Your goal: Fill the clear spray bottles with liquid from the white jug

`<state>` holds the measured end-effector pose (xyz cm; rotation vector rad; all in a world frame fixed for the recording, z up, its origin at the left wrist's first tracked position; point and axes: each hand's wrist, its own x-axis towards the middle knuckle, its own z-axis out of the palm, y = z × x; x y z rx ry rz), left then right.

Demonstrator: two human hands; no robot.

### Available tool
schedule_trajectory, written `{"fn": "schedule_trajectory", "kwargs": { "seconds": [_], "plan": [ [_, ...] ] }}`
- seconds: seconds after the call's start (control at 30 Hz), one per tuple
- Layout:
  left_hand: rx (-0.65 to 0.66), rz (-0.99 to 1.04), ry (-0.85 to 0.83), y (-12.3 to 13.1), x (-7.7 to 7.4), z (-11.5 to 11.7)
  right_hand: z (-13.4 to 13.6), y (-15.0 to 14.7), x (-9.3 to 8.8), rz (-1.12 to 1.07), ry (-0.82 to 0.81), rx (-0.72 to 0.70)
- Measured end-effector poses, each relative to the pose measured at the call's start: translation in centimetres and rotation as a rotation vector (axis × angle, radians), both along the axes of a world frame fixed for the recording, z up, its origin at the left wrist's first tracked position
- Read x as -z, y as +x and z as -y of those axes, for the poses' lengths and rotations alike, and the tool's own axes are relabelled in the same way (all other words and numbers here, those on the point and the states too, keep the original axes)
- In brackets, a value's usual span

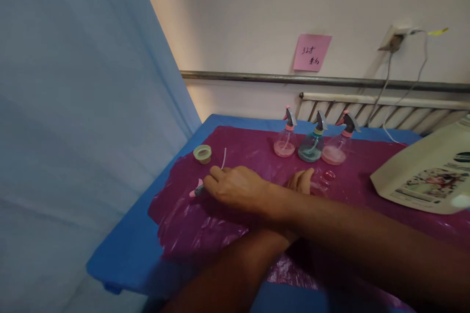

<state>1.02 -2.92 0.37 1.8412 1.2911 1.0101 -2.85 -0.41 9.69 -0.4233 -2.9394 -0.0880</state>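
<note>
My forearms cross, the right one over the left. At the left, my right hand [235, 186] is closed around a spray head [199, 189]; its pink-and-grey end sticks out past the fingers and a thin pale tube [224, 157] points up behind them. My left hand [301, 182], partly hidden behind the right forearm, is curled around a clear spray bottle [325, 181] whose open pink-rimmed neck faces up. Just behind it stand three spray bottles with heads on: one with pink liquid [285, 148], one teal [311, 149] and another pink [335, 152].
A small green-rimmed cup [202, 154] stands at the left on the purple plastic sheet [183, 225] over a blue table [121, 249]. A large cream jug [426, 176] leans in at the right. A blue curtain [73, 107] hangs left; behind are a radiator [367, 102] and cables.
</note>
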Motion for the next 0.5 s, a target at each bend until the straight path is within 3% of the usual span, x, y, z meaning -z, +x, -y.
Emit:
{"fn": "schedule_trajectory", "kwargs": {
  "seconds": [0.13,0.27,0.37,0.5],
  "plan": [
    [0.019,-0.017,0.057,-0.3,1.0,-0.8,-0.1,-2.3,1.8,0.068,-0.075,0.012],
    [0.003,-0.017,0.105,0.3,2.8,-1.6,-0.1,-2.3,3.0,0.101,-0.098,0.051],
    [-0.022,-0.023,0.121,0.5,3.3,-1.7,0.4,-1.6,2.8,0.093,-0.100,0.048],
    [-0.044,-0.051,0.116,0.1,2.8,-1.4,1.9,0.3,1.3,-0.007,-0.080,0.053]
  ]
}}
